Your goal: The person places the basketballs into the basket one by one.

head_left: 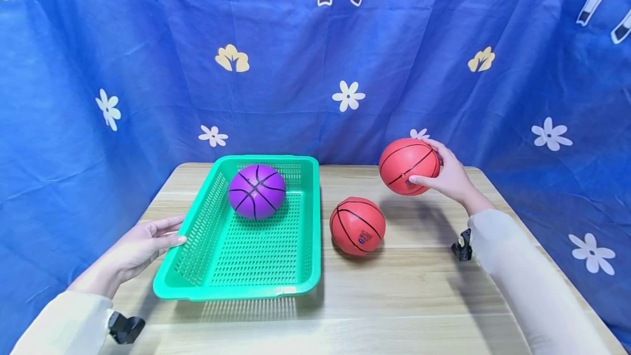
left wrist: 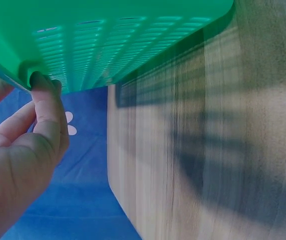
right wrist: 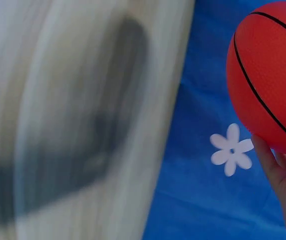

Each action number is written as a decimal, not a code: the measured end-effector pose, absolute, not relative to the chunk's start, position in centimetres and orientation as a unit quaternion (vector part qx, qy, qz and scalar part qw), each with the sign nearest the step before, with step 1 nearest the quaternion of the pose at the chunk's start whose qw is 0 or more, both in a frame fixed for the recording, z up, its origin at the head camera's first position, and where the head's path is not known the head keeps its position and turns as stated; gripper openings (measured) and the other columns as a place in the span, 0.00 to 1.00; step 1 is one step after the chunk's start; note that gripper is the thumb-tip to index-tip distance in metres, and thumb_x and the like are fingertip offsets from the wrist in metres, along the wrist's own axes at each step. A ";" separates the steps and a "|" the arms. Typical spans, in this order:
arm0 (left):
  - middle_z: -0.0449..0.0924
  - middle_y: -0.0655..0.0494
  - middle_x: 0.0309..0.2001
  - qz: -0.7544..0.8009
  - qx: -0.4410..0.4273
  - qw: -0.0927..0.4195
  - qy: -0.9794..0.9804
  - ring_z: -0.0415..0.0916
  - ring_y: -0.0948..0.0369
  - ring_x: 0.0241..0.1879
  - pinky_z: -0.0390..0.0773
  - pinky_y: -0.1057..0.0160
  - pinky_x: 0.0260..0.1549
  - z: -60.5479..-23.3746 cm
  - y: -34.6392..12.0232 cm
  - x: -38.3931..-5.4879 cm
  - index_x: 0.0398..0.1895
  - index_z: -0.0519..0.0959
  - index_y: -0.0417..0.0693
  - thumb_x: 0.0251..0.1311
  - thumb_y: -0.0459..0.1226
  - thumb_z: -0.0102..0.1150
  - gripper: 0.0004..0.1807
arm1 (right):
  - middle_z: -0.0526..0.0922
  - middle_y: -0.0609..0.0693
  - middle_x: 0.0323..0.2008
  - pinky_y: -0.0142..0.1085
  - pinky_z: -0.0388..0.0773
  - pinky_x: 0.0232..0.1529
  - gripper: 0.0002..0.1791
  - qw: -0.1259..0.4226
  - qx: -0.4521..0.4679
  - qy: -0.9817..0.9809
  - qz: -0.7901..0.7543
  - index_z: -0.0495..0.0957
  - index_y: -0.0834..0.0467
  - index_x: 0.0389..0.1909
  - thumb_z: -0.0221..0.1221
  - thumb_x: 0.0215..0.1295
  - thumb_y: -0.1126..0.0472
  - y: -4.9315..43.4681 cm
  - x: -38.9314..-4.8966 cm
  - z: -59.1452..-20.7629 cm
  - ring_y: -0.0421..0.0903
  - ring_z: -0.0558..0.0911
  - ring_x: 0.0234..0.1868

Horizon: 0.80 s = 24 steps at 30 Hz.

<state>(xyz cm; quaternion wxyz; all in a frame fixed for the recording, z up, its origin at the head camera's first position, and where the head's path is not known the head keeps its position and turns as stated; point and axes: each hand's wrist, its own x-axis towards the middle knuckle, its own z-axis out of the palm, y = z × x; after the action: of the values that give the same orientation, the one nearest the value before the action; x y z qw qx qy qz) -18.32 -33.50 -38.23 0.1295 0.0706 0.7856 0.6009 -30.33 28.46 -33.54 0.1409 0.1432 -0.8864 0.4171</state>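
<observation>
My left hand point(head_left: 143, 248) pinches the left rim of a green plastic basket point(head_left: 311, 245); the left wrist view shows fingers point(left wrist: 47, 112) bent at its edge. Inside the basket, toward the back, sits a purple basketball point(head_left: 257, 192) with black lines. My right hand point(head_left: 451, 174) grips a red basketball point(head_left: 406, 163) from its right side, thumb in front. That ball hangs above the table, apart from its shadow. A second red basketball point(head_left: 357, 226) rests on the table just right of the basket, touched by neither hand.
The wooden table point(head_left: 409, 300) has its back edge close to a blue curtain point(head_left: 286, 97) printed with flowers. Small black devices point(head_left: 462, 245) are worn at both sleeves. The basket's front end stands near the table's front left.
</observation>
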 end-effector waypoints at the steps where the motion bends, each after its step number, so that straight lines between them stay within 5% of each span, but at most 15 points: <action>1: 0.72 0.61 0.51 0.601 0.069 0.130 0.786 0.75 0.70 0.47 0.76 0.72 0.46 -38.2 -33.5 -18.3 0.70 0.44 0.23 0.66 0.31 0.55 0.39 | 0.64 0.58 0.64 0.59 0.72 0.53 0.51 0.143 0.148 -0.886 0.415 0.60 0.47 0.70 0.76 0.43 0.54 28.2 -30.4 -33.2 0.58 0.67 0.60; 7: 0.72 0.56 0.53 0.596 0.063 0.131 0.790 0.75 0.70 0.47 0.75 0.72 0.46 -38.1 -33.4 -18.2 0.70 0.44 0.23 0.66 0.31 0.54 0.39 | 0.62 0.53 0.67 0.58 0.71 0.55 0.51 0.142 0.170 -0.883 0.415 0.62 0.43 0.69 0.77 0.42 0.51 26.3 -30.8 -31.3 0.56 0.66 0.63; 18: 0.69 0.49 0.56 0.594 0.069 0.127 0.792 0.74 0.72 0.47 0.76 0.72 0.46 -38.3 -33.4 -18.2 0.69 0.44 0.22 0.67 0.31 0.54 0.38 | 0.71 0.53 0.59 0.55 0.72 0.54 0.49 0.133 0.224 -0.859 0.441 0.63 0.46 0.68 0.77 0.42 0.57 22.3 -31.6 -29.5 0.51 0.70 0.57; 24: 0.70 0.54 0.55 0.601 0.067 0.126 0.786 0.74 0.72 0.47 0.76 0.72 0.46 -38.3 -33.4 -18.3 0.69 0.44 0.22 0.66 0.31 0.55 0.39 | 0.70 0.51 0.59 0.53 0.73 0.54 0.49 0.130 0.250 -0.852 0.441 0.64 0.43 0.67 0.77 0.42 0.54 19.8 -31.7 -28.6 0.50 0.70 0.57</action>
<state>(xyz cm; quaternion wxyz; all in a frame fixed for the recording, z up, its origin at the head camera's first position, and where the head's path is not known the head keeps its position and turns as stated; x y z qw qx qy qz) -18.27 -33.43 -38.30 0.1261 0.0669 0.7864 0.6010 -31.69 19.75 -28.63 0.1295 0.2499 -0.8521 0.4412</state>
